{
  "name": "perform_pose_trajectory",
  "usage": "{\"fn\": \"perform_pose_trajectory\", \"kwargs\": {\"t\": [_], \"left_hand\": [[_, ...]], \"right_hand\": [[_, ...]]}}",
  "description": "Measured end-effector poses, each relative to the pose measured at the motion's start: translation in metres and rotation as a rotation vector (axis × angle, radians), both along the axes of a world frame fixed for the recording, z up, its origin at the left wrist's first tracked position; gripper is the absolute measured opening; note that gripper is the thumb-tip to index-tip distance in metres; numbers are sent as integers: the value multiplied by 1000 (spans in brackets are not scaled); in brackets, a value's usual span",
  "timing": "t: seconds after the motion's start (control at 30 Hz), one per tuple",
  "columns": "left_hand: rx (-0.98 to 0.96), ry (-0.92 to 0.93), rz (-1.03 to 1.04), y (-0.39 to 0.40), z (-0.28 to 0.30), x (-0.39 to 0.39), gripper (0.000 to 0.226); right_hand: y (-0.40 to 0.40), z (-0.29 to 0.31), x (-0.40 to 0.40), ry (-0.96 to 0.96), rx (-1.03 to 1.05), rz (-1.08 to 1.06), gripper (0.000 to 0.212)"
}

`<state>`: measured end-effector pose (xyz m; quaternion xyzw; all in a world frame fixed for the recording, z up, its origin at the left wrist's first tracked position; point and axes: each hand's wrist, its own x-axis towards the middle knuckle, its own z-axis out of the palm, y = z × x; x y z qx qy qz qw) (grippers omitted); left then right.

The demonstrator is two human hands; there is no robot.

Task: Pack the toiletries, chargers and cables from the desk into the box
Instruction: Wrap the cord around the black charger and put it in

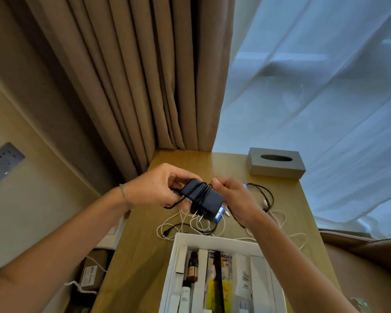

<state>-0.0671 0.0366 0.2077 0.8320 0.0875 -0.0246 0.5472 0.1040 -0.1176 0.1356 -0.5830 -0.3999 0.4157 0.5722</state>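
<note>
A black charger brick with its black cable wound around it is held up above the wooden desk, plug prongs pointing down. My left hand grips its left end. My right hand pinches the cable at the brick's right end. Below, the white box stands at the desk's near edge with toiletries in it: a brown bottle, white tubes, a black comb and a yellow packet. White cables and black cables lie tangled on the desk behind the box.
A grey tissue box stands at the desk's far right. Brown curtains and a sheer white curtain hang behind. A wall socket panel is at the left. Cardboard boxes sit on the floor at the left.
</note>
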Motion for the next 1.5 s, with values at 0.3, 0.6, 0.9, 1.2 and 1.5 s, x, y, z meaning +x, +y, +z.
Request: {"fn": "perform_pose_trajectory", "kwargs": {"t": [0.3,0.6,0.9,1.2,1.5], "left_hand": [[453,-79,584,-2,-53,2,41],[297,140,-34,-28,-67,-11,53],[-132,38,182,-40,-99,-22,56],[-232,-174,500,-91,-135,-15,53],[-183,78,188,-90,-158,-23,53]], "right_hand": [[-27,-37,-74,-437,-345,103,31],[-30,-13,-17,-363,-113,-58,17],[-51,-62,-51,-8,-121,-300,31],[-77,-72,-43,313,-87,-136,40],[-108,-93,-25,405,-292,-74,45]]}}
